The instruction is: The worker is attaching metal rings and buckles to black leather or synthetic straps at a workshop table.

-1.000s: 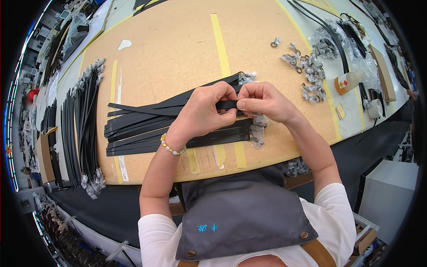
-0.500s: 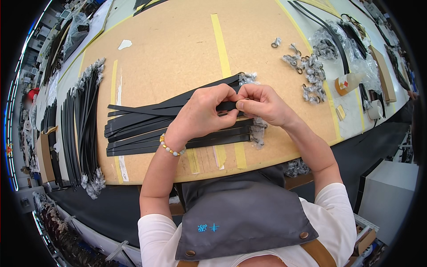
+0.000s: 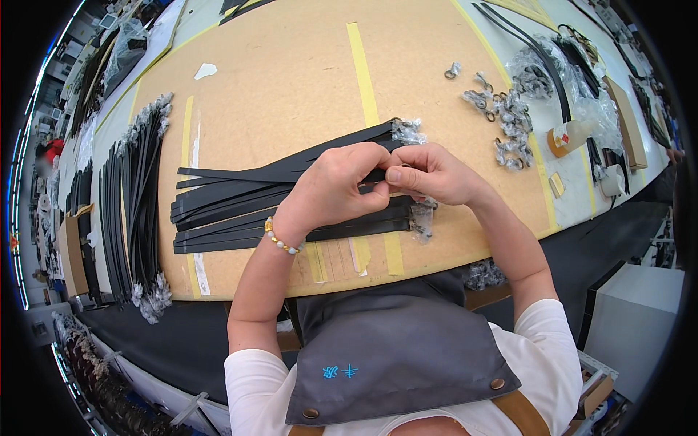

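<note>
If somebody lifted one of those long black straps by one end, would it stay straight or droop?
Probably droop: the black straps look thin and flat, like belt blanks, and lie fanned loosely over each other. The one pinched between the left hand and right hand seems light. Flat, so unlikely to roll.

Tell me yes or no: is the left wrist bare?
No, a beaded bracelet circles the wrist of the left hand, which grips a black strap.

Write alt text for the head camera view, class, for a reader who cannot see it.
A person's left hand and right hand pinch the end of one black strap above a pile of black straps on a brown worktable. Small metal buckles lie to the right, more straps to the left.
</note>
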Available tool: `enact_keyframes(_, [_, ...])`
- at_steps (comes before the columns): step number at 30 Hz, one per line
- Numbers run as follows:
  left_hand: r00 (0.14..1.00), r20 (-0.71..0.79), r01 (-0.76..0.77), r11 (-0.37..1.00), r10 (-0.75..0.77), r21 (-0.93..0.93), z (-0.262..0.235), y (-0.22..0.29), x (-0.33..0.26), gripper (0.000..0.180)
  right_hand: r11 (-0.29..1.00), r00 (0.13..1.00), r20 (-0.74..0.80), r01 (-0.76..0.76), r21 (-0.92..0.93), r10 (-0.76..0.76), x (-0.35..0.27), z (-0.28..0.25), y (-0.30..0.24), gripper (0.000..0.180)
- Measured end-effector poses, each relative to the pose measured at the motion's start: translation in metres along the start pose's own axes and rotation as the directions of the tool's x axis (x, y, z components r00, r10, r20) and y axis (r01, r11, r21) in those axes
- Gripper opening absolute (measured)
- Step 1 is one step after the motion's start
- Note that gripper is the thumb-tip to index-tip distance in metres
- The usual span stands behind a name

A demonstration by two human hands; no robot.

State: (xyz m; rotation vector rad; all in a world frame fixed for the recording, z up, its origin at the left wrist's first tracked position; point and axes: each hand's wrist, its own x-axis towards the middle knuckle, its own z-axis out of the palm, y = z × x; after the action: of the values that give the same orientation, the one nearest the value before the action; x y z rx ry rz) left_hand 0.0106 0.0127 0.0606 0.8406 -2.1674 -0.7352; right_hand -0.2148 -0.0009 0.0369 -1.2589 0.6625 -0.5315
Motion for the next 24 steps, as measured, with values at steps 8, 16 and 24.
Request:
enact_keyframes(8, [0.984, 0.066, 0.18, 0.946, -0.168, -0.271, -0.006, 0.0, -0.001, 0.016, 0.981, 0.987, -0.007, 0.161, 0.108, -0.161, 0.002, 0.009, 0.015, 0.031])
enact_keyframes(16, [0.988, 0.075, 0.153, 0.903, -0.134, -0.402, -0.013, -0.007, -0.004, 0.021, 0.963, 0.976, 0.111, 0.159, 0.218, -0.187, -0.002, -0.001, 0.016, 0.029])
enact_keyframes(24, [0.994, 0.027, 0.106, 0.942, -0.102, -0.32, -0.03, -0.008, -0.009, 0.023, 0.977, 0.976, 0.054, 0.208, 0.034, -0.21, 0.008, 0.006, 0.005, 0.026])
